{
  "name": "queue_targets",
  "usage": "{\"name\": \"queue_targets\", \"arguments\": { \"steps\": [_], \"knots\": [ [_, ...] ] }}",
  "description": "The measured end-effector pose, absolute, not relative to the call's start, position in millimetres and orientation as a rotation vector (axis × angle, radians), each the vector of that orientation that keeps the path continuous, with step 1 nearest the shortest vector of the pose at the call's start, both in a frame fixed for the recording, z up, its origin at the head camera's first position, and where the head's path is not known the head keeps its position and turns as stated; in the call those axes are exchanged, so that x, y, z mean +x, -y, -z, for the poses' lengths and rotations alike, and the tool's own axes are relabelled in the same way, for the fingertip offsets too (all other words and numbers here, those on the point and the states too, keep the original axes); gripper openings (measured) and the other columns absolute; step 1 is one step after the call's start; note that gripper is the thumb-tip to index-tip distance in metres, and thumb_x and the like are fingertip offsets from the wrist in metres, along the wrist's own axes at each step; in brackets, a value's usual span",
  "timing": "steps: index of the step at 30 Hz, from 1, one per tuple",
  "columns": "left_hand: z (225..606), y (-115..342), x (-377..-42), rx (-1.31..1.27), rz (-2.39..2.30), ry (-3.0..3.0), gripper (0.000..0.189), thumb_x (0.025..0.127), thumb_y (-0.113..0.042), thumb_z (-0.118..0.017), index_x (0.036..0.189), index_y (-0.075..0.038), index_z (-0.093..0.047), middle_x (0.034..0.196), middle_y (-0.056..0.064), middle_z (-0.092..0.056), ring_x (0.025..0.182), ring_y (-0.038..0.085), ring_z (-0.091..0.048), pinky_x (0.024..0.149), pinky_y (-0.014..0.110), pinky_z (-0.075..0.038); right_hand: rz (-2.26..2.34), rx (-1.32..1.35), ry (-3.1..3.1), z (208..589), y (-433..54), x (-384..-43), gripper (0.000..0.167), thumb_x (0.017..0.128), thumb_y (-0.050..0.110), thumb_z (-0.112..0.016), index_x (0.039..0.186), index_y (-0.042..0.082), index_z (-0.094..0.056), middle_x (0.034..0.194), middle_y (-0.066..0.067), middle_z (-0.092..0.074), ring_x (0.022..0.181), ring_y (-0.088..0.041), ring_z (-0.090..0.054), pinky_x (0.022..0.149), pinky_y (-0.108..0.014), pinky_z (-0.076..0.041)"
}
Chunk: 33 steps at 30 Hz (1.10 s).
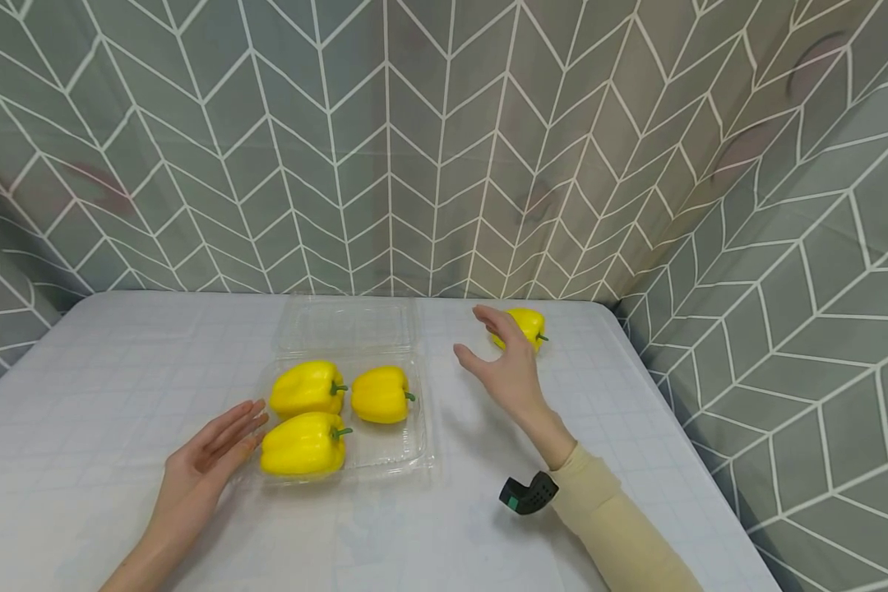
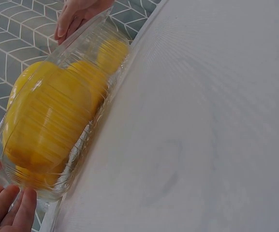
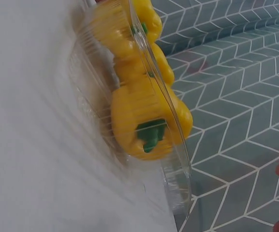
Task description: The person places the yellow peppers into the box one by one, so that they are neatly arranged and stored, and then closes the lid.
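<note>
Three yellow bell peppers (image 1: 302,444) with green stems lie in the clear plastic clamshell box (image 1: 395,448); its lid (image 1: 344,327) is folded back on the table. At the box's left side is my left hand (image 1: 207,464), its fingers loosely extended beside two of the peppers. In the left wrist view, its fingertips (image 2: 25,205) are at the box's end wall; whether they touch it I cannot tell. My right hand (image 1: 509,370) is raised right of the box, thumb and fingers spread with nothing between them. Behind it, a fourth yellow bell pepper (image 1: 529,325) is partly hidden.
The table (image 1: 104,353) has a white cloth and ends at a grey patterned curtain (image 1: 429,148) behind. More curtain (image 1: 821,345) runs along the right. A black device (image 1: 529,493) sits by my right wrist.
</note>
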<state>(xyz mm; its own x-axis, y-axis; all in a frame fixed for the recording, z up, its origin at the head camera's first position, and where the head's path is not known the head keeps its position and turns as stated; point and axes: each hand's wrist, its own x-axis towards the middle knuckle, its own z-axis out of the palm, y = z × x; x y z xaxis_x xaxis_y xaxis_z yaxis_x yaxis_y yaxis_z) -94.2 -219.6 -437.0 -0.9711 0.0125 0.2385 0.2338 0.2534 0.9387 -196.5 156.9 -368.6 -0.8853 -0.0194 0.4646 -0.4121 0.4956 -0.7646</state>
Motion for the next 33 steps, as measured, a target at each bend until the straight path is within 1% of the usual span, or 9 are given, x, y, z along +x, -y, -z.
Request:
{"name": "queue_targets", "arguments": {
  "steps": [4,9,12,15,19,23,29,33],
  "knots": [
    [437.4,219.9,-94.6,-0.249,1.822,2.316,0.05,0.102,-0.009,-0.057,0.148,0.002,-0.041,0.146,-0.006,-0.055,0.121,-0.006,-0.058,0.094,0.011,-0.053,-1.381,0.33,2.332,368.9,-163.0,-201.1,0.056,0.086,0.018,-0.079,0.136,0.009,-0.057,0.135,-0.011,-0.061,0.126,-0.027,-0.057,0.113,-0.039,-0.046],
    [437.8,220.1,-94.2,-0.228,1.8,2.343,0.051,0.102,-0.011,-0.057,0.149,0.0,-0.041,0.146,-0.007,-0.055,0.12,-0.006,-0.058,0.093,0.01,-0.053,-1.373,0.285,2.345,367.6,-169.9,-204.3,0.055,0.086,0.019,-0.079,0.136,0.01,-0.057,0.136,-0.011,-0.06,0.128,-0.031,-0.055,0.114,-0.039,-0.044],
    [437.5,219.8,-94.0,-0.215,1.777,2.363,0.051,0.102,-0.013,-0.058,0.149,-0.001,-0.041,0.146,-0.007,-0.055,0.12,-0.007,-0.058,0.092,0.01,-0.053,-1.349,0.275,2.341,367.5,-173.9,-207.2,0.055,0.086,0.018,-0.079,0.136,0.007,-0.057,0.135,-0.01,-0.06,0.128,-0.033,-0.055,0.114,-0.038,-0.044],
    [437.3,219.8,-94.1,-0.215,1.785,2.359,0.051,0.102,-0.013,-0.058,0.149,-0.001,-0.041,0.146,-0.007,-0.055,0.12,-0.007,-0.058,0.092,0.01,-0.053,-1.334,0.269,2.327,368.6,-177.7,-210.8,0.057,0.085,0.016,-0.08,0.136,0.004,-0.057,0.135,-0.009,-0.06,0.128,-0.031,-0.055,0.115,-0.034,-0.044],
    [437.4,219.5,-94.2,-0.222,1.775,2.364,0.051,0.102,-0.013,-0.057,0.149,-0.001,-0.041,0.146,-0.006,-0.055,0.12,-0.007,-0.058,0.092,0.01,-0.053,-1.326,0.247,2.329,370.8,-183.4,-214.6,0.059,0.085,0.015,-0.08,0.137,0.003,-0.056,0.135,-0.01,-0.059,0.128,-0.03,-0.055,0.116,-0.032,-0.042],
    [437.5,219.4,-94.2,-0.225,1.756,2.374,0.051,0.103,-0.013,-0.057,0.149,-0.001,-0.041,0.147,-0.004,-0.055,0.121,-0.007,-0.057,0.093,0.01,-0.053,-1.316,0.217,2.341,373.8,-189.6,-218.7,0.058,0.086,0.017,-0.079,0.137,0.005,-0.056,0.137,-0.011,-0.058,0.13,-0.032,-0.053,0.117,-0.035,-0.041],
    [437.5,219.3,-93.6,-0.21,1.77,2.369,0.051,0.102,-0.013,-0.058,0.149,-0.002,-0.041,0.146,-0.007,-0.055,0.12,-0.007,-0.058,0.092,0.01,-0.053,-1.299,0.13,2.372,377.7,-199.2,-224.8,0.066,0.084,0.019,-0.08,0.142,0.008,-0.051,0.143,-0.011,-0.053,0.133,-0.034,-0.049,0.117,-0.047,-0.04],
    [437.2,219.8,-93.6,-0.207,1.798,2.357,0.051,0.102,-0.012,-0.058,0.149,-0.002,-0.041,0.145,-0.008,-0.055,0.12,-0.007,-0.058,0.092,0.01,-0.053,-1.282,0.097,2.389,380.2,-204.7,-228.5,0.071,0.083,0.02,-0.08,0.145,0.007,-0.048,0.146,-0.011,-0.051,0.135,-0.037,-0.046,0.117,-0.049,-0.038]
  ]
}}
